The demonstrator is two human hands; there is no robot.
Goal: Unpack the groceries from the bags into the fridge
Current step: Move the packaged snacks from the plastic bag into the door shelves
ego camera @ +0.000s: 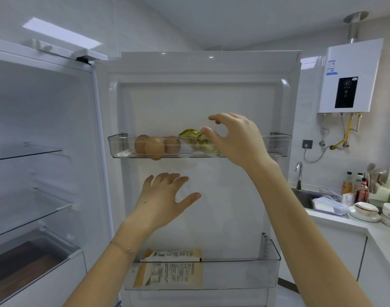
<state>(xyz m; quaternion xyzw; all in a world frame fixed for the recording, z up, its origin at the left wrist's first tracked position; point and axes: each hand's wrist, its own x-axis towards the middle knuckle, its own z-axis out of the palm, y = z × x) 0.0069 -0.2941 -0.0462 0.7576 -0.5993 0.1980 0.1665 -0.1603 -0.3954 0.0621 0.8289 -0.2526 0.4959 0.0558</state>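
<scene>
Door: white fridge door (189, 98), open, inner face toward the camera; two bins are carried on it.
Lower bin: clear plastic door bin (245, 273); a flat yellow-and-white printed pack (174, 271) is stood at its left end.
Upper bin: clear plastic door shelf (278, 144); the task items in view are held here.
Right hand: right hand (240, 138) is raised at the upper bin, fingers loosely curved and apart, nothing pinched. The thumb tip is just beside the packet top; contact cannot be told.
Left hand: left hand (163, 196) is spread wide below the upper bin, in front of the door panel; nothing is held.
Packet: crumpled gold foil packet (194, 141), inside the upper bin, tilted, just right of the eggs.
Eggs: three brown eggs (155, 147), loose, bunched left of centre.
Step (judged): the packet is being seated and is probably already placed.
Method: the packet should be pressed below the rim and shifted toward the bin's right end. The eggs should not be nudged, since loose ones may roll when the door is swung.
</scene>
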